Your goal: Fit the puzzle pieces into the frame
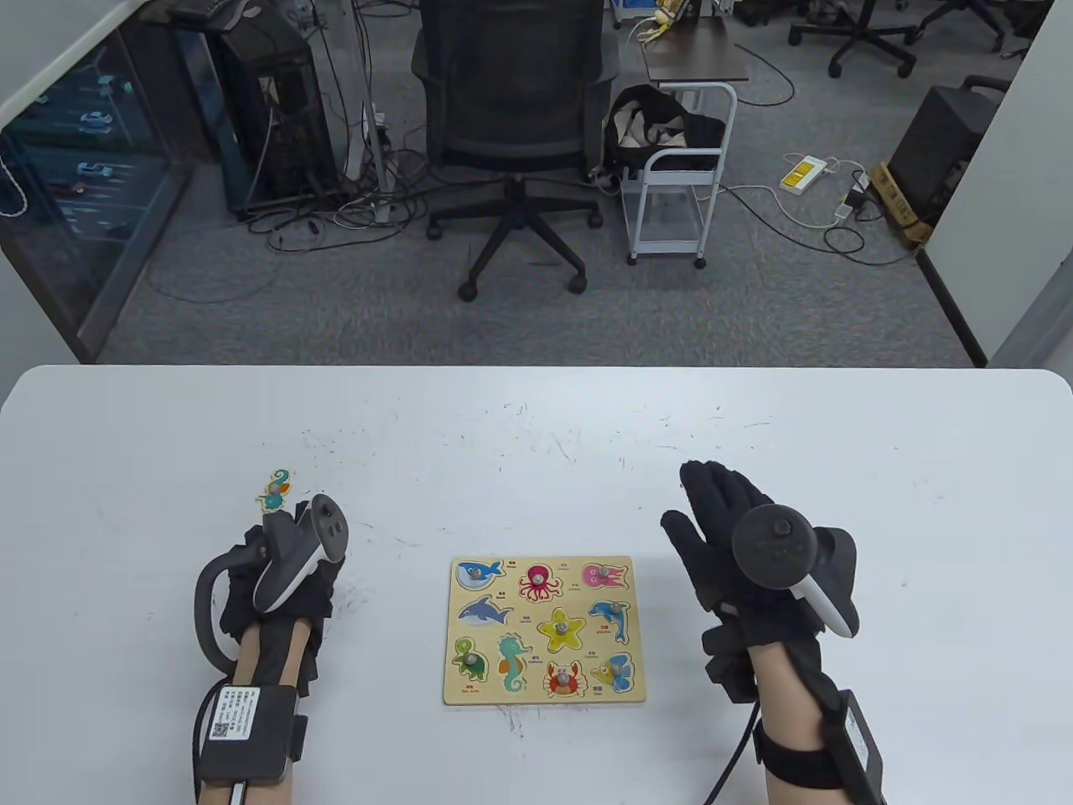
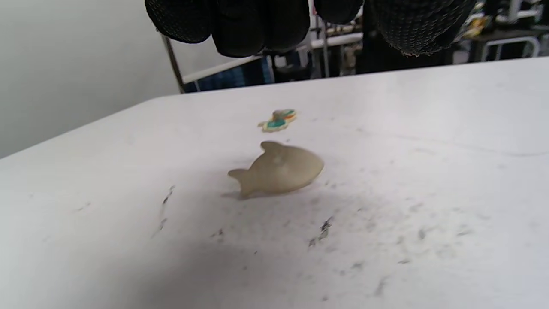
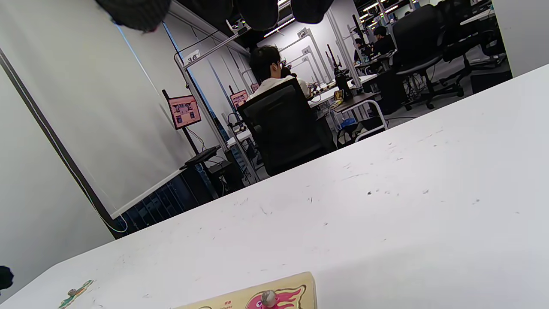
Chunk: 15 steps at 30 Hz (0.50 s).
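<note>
The wooden puzzle frame [image 1: 545,696] lies at the table's front middle, with most sea-animal pieces seated by their knobs. Its shark slot [image 1: 482,612] and seahorse slot [image 1: 513,662] show no knobs. A seahorse piece [image 1: 275,490] lies loose on the table to the left. A shark-shaped piece [image 2: 278,169] lies face down, plain wood up, just below my left hand's fingertips [image 2: 257,30], which do not touch it. My left hand [image 1: 285,553] hides it in the table view. My right hand [image 1: 721,520] is flat and empty, to the right of the frame.
The seahorse piece also shows in the left wrist view [image 2: 278,120], beyond the shark piece, and in the right wrist view [image 3: 75,292]. The frame's corner [image 3: 296,283] shows there too. An office chair [image 1: 515,126] stands beyond the table's far edge.
</note>
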### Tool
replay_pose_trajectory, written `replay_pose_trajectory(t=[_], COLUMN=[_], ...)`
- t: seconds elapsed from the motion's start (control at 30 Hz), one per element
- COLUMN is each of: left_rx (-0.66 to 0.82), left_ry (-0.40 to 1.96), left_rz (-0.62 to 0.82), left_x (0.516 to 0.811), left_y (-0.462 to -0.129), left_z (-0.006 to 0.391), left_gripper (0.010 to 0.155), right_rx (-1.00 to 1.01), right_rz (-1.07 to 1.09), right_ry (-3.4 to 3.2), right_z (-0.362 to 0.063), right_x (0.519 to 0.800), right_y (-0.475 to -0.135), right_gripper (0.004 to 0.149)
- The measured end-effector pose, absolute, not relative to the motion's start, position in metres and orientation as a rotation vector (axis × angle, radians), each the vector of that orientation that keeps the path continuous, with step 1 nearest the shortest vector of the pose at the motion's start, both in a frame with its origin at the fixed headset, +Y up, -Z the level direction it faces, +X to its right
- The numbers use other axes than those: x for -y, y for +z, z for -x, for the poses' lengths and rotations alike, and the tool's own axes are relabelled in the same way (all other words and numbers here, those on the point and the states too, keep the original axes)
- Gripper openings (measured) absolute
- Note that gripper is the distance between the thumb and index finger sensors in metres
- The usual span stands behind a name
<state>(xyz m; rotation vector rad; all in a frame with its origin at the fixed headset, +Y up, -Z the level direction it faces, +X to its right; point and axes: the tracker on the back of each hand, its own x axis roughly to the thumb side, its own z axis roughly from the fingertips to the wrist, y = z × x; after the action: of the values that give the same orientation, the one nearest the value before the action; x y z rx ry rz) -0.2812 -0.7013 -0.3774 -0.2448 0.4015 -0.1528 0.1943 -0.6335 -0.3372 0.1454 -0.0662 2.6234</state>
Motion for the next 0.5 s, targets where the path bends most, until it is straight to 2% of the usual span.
replay_pose_trajectory(t=[0.23,0.5], left_rx=[-0.467,-0.517], left_ry=[-0.092,-0.021], left_rz=[0.389,0.366], left_x=[0.741,0.772], left_y=[-0.392,-0.398], left_z=[0.299,0.309], left_gripper=[0.085,0.081], right_rx=[0.045,0.028], right_rz=[-0.134,-0.129], right_ry=[2.612,2.607], right_z=[-0.195,-0.195], right_x=[0.636,0.637], right_y=[-0.34,-0.341], right_gripper=[0.067,0.067])
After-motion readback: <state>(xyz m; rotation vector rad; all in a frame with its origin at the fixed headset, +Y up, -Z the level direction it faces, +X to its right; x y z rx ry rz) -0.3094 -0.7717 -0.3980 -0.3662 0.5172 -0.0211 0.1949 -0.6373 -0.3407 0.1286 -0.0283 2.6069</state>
